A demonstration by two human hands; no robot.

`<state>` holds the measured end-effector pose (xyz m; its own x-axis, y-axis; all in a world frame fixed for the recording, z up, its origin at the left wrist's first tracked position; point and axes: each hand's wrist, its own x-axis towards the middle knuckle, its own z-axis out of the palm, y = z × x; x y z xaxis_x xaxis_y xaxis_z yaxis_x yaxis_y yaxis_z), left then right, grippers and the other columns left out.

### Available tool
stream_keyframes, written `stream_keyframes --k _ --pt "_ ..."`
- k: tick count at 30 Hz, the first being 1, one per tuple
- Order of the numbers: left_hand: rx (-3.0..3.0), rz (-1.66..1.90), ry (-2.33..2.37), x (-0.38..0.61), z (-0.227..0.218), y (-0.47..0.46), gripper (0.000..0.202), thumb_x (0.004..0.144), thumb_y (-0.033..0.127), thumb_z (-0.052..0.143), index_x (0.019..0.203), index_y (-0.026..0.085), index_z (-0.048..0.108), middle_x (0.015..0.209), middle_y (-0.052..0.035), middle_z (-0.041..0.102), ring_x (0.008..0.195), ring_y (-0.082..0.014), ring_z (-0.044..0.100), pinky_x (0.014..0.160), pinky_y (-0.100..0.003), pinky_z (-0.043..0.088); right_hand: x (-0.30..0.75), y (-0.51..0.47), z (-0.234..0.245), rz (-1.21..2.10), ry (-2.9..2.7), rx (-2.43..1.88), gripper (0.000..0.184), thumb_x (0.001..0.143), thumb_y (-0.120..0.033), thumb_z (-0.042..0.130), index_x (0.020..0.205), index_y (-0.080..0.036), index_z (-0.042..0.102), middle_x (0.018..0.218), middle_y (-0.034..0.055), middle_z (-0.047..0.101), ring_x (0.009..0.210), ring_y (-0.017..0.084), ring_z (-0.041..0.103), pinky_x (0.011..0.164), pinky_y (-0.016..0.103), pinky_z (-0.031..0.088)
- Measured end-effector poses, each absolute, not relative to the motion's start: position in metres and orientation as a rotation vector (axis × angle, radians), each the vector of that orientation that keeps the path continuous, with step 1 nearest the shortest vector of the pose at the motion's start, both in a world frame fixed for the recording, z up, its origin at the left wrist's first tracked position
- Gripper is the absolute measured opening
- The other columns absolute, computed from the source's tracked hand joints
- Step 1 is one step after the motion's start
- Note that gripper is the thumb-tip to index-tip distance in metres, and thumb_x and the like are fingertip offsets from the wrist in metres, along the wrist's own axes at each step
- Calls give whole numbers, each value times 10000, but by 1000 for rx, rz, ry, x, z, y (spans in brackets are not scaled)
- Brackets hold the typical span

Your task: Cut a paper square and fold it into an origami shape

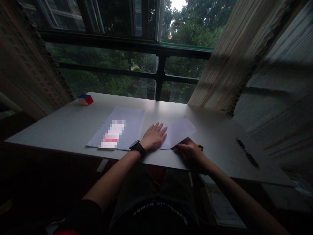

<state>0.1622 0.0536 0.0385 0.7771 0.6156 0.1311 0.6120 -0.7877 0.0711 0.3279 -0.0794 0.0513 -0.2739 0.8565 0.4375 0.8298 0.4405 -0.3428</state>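
Pressed the left grip (pixel 154 136) flat on the right sheet (pixel 182 129), just below the centre of the frame, with long fingers a little apart and clamped on nothing. Set the right grip (pixel 192 152) at the lower edge of that sheet, right of centre, with fingers bent beside or under the paper; could not tell whether clamped on it. Seemed, by judgement, to be at the step of steadying the sheet with one palm and working its edge with the other. Called next, most likely, for firm weight at left and a light touch at right, so as not to drag or crease the paper. Saw a yellow-and-black thing (pixel 201 147) just behind the right grip, too hidden to tell if held or lying on the bench (pixel 56 130). Saw also the left sheet (pixel 133 119) flat at left of centre, a cube (pixel 85 99) farther left, and a pen (pixel 247 152) at lower right.
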Motion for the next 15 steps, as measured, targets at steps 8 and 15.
stream_keyframes --k 8,15 --pt "2948 296 973 161 33 57 556 883 463 124 1361 218 268 1436 -59 246 1312 -231 187 1054 -394 116 334 -82 51 47 -2145 -1446 195 827 -194 481 887 -191 666 1015 120 558 972 231 504 792 376 453" --pt "2936 269 1003 162 35 55 545 883 464 138 1360 232 264 1443 -45 230 1317 -220 172 1057 -388 102 347 -93 43 -36 -2152 -1510 193 811 -220 508 929 -184 657 869 102 573 802 194 518 673 326 455"
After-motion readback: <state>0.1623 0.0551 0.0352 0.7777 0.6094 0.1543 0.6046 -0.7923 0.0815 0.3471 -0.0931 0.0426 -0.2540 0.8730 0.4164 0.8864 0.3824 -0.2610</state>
